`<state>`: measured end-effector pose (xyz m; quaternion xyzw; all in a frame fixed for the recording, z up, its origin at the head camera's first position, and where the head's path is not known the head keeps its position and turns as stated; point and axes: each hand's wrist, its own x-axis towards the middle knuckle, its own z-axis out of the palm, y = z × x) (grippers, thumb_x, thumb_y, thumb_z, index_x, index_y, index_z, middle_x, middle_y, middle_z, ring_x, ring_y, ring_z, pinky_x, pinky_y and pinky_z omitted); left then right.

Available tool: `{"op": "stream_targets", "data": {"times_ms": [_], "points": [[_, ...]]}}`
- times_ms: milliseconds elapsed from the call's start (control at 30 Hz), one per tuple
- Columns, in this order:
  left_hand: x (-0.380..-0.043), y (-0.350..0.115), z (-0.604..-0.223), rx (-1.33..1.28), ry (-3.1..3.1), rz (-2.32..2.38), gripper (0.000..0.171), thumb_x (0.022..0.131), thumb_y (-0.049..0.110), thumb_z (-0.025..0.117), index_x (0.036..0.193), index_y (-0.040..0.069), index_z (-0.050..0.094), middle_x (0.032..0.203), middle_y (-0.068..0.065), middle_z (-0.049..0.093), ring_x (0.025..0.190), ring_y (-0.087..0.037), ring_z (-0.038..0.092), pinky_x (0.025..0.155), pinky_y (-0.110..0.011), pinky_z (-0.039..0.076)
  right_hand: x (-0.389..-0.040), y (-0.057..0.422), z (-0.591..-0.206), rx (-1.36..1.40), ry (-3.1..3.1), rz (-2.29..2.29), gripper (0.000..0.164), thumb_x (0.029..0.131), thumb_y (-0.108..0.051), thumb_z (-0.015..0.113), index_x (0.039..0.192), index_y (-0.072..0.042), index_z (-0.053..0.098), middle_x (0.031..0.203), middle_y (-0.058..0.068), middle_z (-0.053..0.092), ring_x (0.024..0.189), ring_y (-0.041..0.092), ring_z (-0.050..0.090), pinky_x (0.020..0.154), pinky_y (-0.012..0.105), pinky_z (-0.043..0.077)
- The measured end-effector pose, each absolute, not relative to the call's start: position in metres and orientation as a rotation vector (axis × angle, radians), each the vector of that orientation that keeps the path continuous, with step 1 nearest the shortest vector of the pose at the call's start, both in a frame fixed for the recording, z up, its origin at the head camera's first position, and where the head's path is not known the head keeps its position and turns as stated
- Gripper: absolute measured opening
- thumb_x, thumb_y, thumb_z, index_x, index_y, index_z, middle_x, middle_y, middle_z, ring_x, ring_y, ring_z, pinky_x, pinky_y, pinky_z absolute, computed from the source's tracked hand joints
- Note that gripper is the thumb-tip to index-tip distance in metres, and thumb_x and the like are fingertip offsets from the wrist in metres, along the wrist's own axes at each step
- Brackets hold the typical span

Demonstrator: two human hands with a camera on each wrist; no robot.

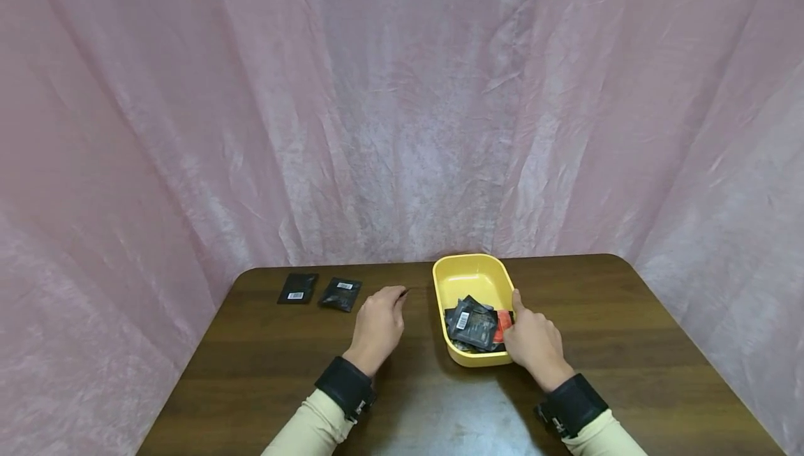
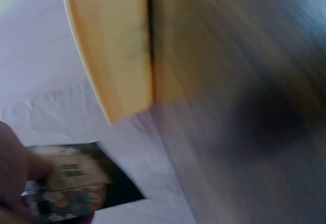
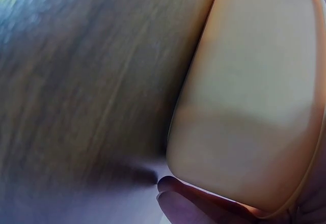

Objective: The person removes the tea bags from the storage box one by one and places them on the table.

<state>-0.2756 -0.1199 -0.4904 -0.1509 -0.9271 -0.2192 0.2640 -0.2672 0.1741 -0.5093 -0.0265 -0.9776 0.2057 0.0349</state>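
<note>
My left hand pinches a small dark sachet between thumb and fingers, above the table left of the yellow bin. In the left wrist view, the sachet shows a printed picture and a pale label patch. My right hand grips the right side of the yellow plastic bin, its fingers along the outer wall in the right wrist view. Inside the bin's near half lies a pile of black sachets, one with a white barcode, beside a red piece.
Two black sachets with barcode labels lie flat at the back left of the table, one black sachet left of another sachet. A pink curtain hangs behind the brown wooden table.
</note>
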Motion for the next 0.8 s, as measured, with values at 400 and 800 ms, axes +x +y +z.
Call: {"op": "stream_targets", "data": {"times_ms": [400,800], "points": [[-0.295,-0.153,-0.514,-0.401,-2.769,-0.178,0.018,0.095,0.003,0.072,0.094,0.014,0.086,0.086,-0.007,0.082,0.076,-0.028,0.077,0.068,-0.042,0.063,-0.265,0.174,-0.51,-0.091,-2.997,0.627,0.078,0.094,-0.015,0.058,0.166,-0.002,0.033,0.092,0.028,0.074,0.068,0.033,0.064,0.055,0.044,0.044],[-0.302,-0.157,-0.52,-0.432,-2.985,-0.288,0.027,0.083,-0.003,0.083,0.108,0.005,0.075,0.096,-0.018,0.08,0.087,-0.037,0.078,0.075,-0.047,0.064,-0.265,0.173,-0.508,-0.088,-3.004,0.627,0.076,0.094,-0.014,0.055,0.166,-0.003,0.032,0.091,0.027,0.074,0.065,0.03,0.061,0.054,0.042,0.042]]}}
